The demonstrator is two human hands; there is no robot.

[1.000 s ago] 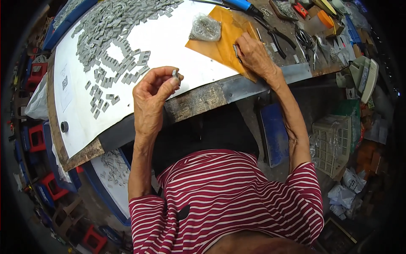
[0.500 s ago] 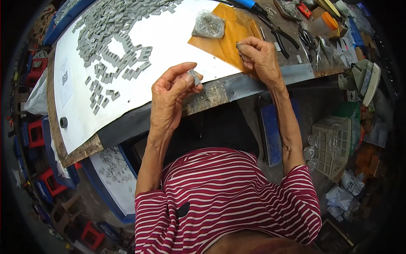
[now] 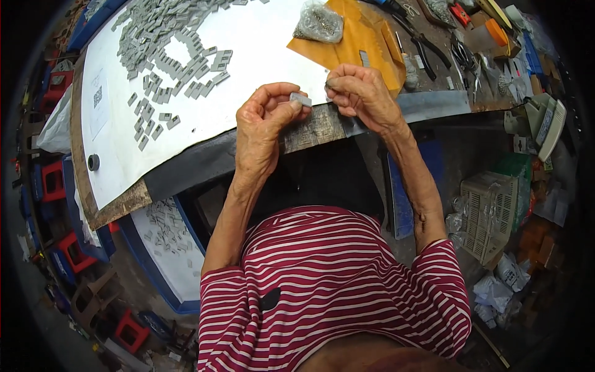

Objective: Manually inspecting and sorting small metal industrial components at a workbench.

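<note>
My left hand (image 3: pixel 266 124) pinches a small grey rectangular piece (image 3: pixel 301 99) between thumb and fingers, above the table's front edge. To its right, my right hand (image 3: pixel 365 96) is closed in a pinch around something tiny and dark at the fingertips, too small to name. A short gap separates the two hands. Behind the right hand lies a sheet of orange-brown paper (image 3: pixel 347 53) with another grey piece (image 3: pixel 364 59) on it. A clear plastic bag of small metal parts (image 3: pixel 319 23) rests on the paper's left part.
Many grey pieces (image 3: pixel 167 62) are spread over the white sheet (image 3: pixel 204 118) at left. Black-handled pliers (image 3: pixel 427 53) and other tools lie at the right. A blue tray (image 3: pixel 186 304) of pieces sits below the table, and a cream plastic crate (image 3: pixel 486 214) stands low at right.
My right hand has moved left and nearer, off the orange-brown paper and close to my left hand. The left hand has shifted slightly right, still pinching its grey piece.
</note>
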